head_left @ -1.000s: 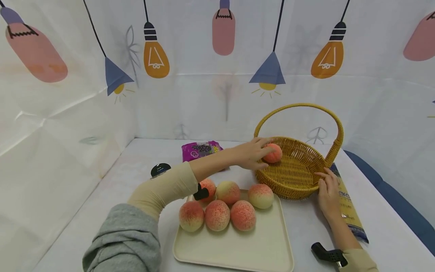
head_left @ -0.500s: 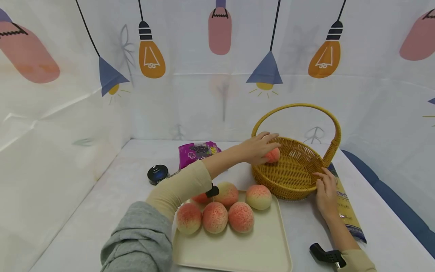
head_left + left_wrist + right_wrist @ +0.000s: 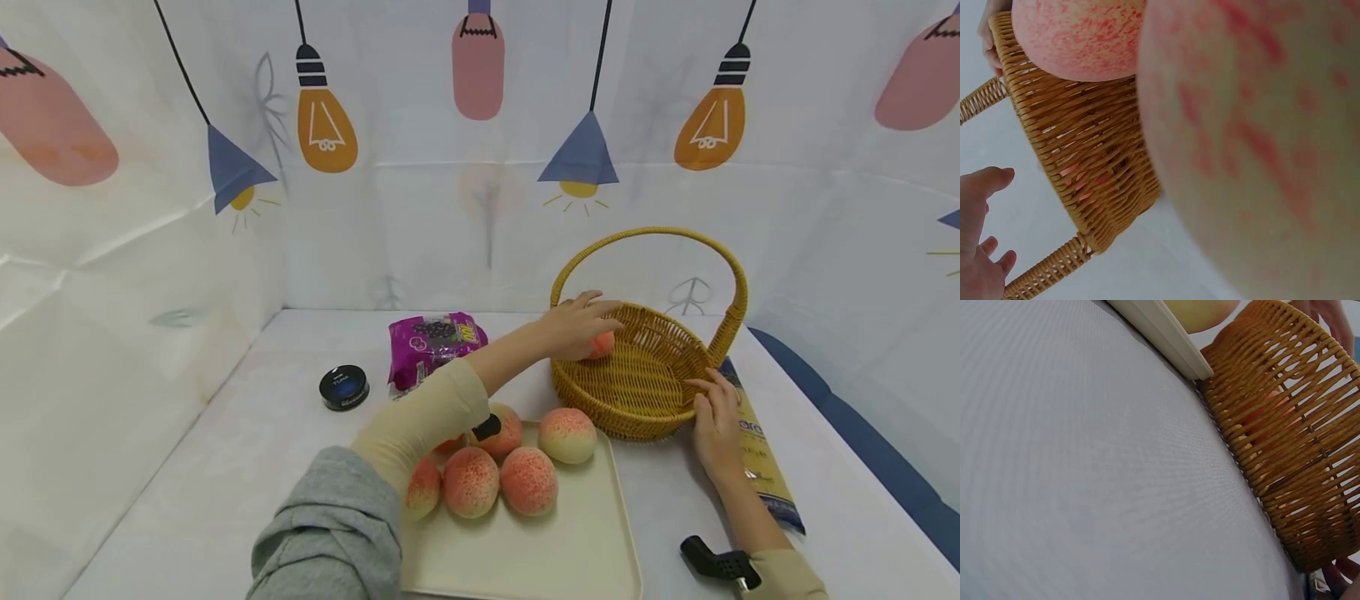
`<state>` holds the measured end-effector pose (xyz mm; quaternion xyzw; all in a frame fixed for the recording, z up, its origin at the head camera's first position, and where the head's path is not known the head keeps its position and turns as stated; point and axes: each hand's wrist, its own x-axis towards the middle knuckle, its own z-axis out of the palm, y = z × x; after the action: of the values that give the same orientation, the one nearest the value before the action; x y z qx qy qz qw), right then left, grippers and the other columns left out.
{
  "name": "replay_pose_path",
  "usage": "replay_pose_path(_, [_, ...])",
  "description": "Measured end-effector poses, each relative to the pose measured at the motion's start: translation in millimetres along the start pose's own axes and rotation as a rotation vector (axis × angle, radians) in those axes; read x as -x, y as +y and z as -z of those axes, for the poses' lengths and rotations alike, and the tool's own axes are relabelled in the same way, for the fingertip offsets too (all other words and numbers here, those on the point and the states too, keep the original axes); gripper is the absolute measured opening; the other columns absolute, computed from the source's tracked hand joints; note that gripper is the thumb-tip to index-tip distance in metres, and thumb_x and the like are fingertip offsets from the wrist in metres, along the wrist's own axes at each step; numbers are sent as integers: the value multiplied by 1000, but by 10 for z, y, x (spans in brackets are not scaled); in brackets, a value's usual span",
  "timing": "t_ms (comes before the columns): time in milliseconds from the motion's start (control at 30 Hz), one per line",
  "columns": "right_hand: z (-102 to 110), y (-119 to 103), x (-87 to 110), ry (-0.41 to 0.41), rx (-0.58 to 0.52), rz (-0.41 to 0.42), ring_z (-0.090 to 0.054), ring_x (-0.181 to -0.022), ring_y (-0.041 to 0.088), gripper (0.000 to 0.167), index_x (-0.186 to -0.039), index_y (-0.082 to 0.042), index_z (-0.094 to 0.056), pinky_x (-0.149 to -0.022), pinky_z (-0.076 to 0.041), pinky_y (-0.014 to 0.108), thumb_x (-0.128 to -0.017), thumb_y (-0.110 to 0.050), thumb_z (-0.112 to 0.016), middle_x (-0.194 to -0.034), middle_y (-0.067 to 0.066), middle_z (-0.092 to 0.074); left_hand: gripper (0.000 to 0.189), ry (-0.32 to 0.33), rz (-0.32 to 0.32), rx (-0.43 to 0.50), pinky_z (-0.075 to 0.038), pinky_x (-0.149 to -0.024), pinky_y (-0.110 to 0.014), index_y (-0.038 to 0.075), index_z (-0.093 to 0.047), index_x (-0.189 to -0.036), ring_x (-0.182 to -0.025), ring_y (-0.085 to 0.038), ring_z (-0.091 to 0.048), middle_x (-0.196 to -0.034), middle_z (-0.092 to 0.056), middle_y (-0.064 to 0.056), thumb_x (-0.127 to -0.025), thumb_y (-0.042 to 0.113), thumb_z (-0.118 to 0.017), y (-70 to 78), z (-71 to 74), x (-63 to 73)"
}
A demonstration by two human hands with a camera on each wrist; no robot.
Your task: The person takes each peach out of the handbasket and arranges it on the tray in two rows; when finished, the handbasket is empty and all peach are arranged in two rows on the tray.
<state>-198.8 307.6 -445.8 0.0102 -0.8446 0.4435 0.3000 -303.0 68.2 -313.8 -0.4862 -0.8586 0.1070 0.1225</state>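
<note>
My left hand [image 3: 573, 327] is over the left rim of the yellow-brown wicker basket [image 3: 637, 392], its fingers spread. In the left wrist view this hand [image 3: 982, 231] holds nothing. A pink peach [image 3: 602, 344] lies inside the basket, partly hidden by the left hand in the head view; through the weave it shows as a red patch in the right wrist view. My right hand [image 3: 718, 429] grips the basket's right rim, fingertips over the edge. Several peaches [image 3: 529, 481] rest on a cream tray [image 3: 525, 558] below my left forearm.
Behind the left forearm lies a purple snack bag [image 3: 427, 342], with a round black tuna tin [image 3: 344, 387] to its left. A yellow and blue packet [image 3: 761, 467] lies right of the basket, partly under the right arm. A printed white cloth [image 3: 420, 233] hangs behind.
My left hand has shifted slightly over the basket's left rim, covering more of the peach there, and its forearm has swung right over the tray. The right hand stays at the rim.
</note>
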Motion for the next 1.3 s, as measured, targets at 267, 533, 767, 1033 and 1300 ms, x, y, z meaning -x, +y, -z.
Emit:
replay_pose_path(267, [3, 0, -6, 9, -6, 3, -17, -134, 25, 35, -115, 3, -53, -107, -7, 49, -97, -16, -29, -144, 11, -26, 47, -41, 11, -99, -39, -94, -36, 32, -39, -138, -135, -33, -14, -150, -20, -1, -93, 24, -50, 50, -114, -86])
replay_pose_path(533, [2, 11, 3, 11, -2, 9, -17, -135, 25, 35, -115, 4, -53, -107, -7, 50, -97, -15, -29, -144, 10, -27, 44, -72, 13, -83, -41, -92, -36, 32, -40, -138, -133, -36, -17, -150, -20, -3, -95, 29, -47, 77, -138, -141])
replay_pose_path(767, [2, -6, -3, 15, -8, 7, -18, -134, 26, 35, -114, 5, -53, -107, -7, 49, -97, -14, -29, -144, 11, -27, 45, -242, 87, 2, -32, -101, -39, 36, -35, -139, -136, -33, -10, -151, -15, 1, -96, 26, -44, 184, -35, -262])
replay_pose_path(1033, [-1, 15, -5, 20, -5, 11, -19, -134, 24, 35, -113, 3, -54, -107, -8, 48, -96, -15, -29, -143, 10, -28, 49, -334, 160, 54, -22, -106, -37, 42, -29, -140, -138, -25, -6, -151, -14, 7, -98, 18, -39, 248, 54, -394])
replay_pose_path(1300, [-14, 3, 9, 25, 5, 4, -19, -134, 25, 34, -114, 3, -54, -107, -9, 48, -97, -15, -30, -144, 10, -28, 41, -365, 218, 161, -24, -105, -41, 37, -33, -140, -137, -29, -10, -152, -13, 4, -100, 26, -32, 155, -192, -437])
